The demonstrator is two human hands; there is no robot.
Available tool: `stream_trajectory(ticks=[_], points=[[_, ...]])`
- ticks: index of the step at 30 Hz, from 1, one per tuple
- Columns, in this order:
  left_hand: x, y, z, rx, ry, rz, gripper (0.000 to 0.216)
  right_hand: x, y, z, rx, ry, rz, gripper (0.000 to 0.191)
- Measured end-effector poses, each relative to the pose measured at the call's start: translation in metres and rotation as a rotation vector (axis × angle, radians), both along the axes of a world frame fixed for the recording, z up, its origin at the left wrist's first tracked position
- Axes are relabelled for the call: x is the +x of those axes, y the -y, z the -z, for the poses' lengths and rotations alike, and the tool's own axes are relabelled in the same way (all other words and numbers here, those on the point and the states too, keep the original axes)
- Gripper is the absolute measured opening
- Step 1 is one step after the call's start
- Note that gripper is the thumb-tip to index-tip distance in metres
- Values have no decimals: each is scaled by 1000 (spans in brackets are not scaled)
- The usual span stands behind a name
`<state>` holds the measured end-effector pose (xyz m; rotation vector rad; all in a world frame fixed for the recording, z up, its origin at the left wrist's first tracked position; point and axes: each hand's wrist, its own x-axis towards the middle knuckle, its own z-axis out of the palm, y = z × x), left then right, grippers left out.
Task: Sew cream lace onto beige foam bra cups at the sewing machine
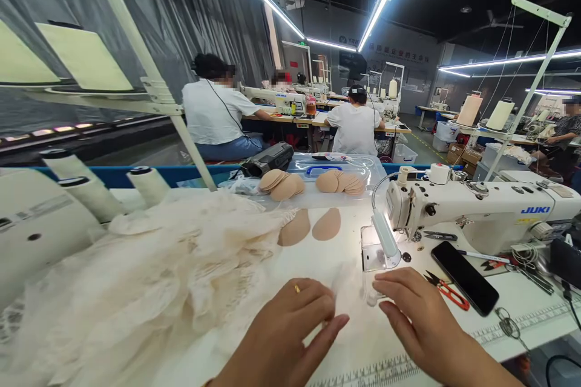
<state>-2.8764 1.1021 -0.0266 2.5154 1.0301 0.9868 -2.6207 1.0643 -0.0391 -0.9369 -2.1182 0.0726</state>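
Note:
My left hand [297,323], with a gold ring on one finger, is over the front of the white table. Its fingers are bent and its thumb stands apart from them. A sheer whitish piece of fabric [349,290] lies by its fingertips, faint against the tabletop. Over on the right, my right hand [415,317] has its thumb and fingers apart, close to the fabric's edge and just in front of the sewing machine's needle plate [373,259]. Beyond my hands lie two beige oval pads [327,224]. A heap of sheer cream fabric [181,272] covers the left side.
The white sewing machine [481,208] stands at right. Red-handled thread snips [449,291], a black phone [465,278] and a printed ruler [376,372] are near my right hand. Stacked beige pads [340,182] rest on a clear plastic box [372,169]. People sit working ahead.

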Motion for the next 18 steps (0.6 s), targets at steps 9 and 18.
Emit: stream_trajectory(ticks=[9, 18], points=[[-11, 7, -8, -545, 229, -100, 24, -37, -7, -6, -546, -382, -82, 21], [0, -8, 15, -846, 369, -43, 56, -35, -6, 21, -823, -576, -158, 46]])
